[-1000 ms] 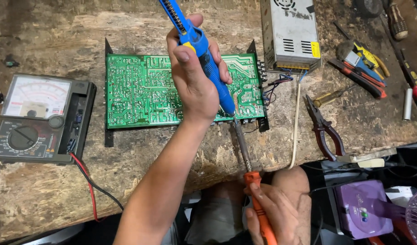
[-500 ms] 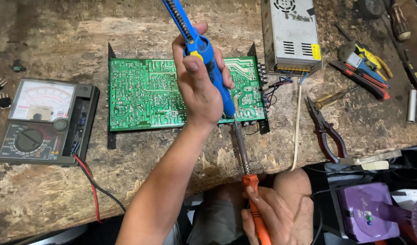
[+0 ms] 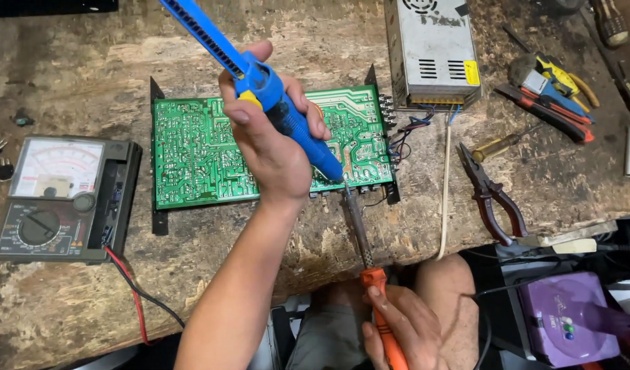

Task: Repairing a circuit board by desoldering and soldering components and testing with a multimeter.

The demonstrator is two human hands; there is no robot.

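Observation:
A green circuit board (image 3: 192, 157) lies solder side up on the worn wooden bench (image 3: 89, 68). My left hand (image 3: 270, 154) grips a blue desoldering pump (image 3: 294, 127), with its tip down at the board's lower right edge. My right hand (image 3: 404, 325), low near the bench's front edge, holds an orange-handled soldering iron (image 3: 356, 226). The iron's metal tip meets the board right beside the pump's tip.
An analogue multimeter (image 3: 55, 199) with a red lead sits left of the board. A grey metal power supply (image 3: 431, 48) stands at the back right, wired to the board. Pliers (image 3: 493, 195), screwdrivers and cutters (image 3: 548, 96) lie to the right. A purple device (image 3: 568, 315) sits below the bench's right edge.
The view has shifted slightly. Both hands keep their hold, and the pump and iron tips stay at the board's lower right edge.

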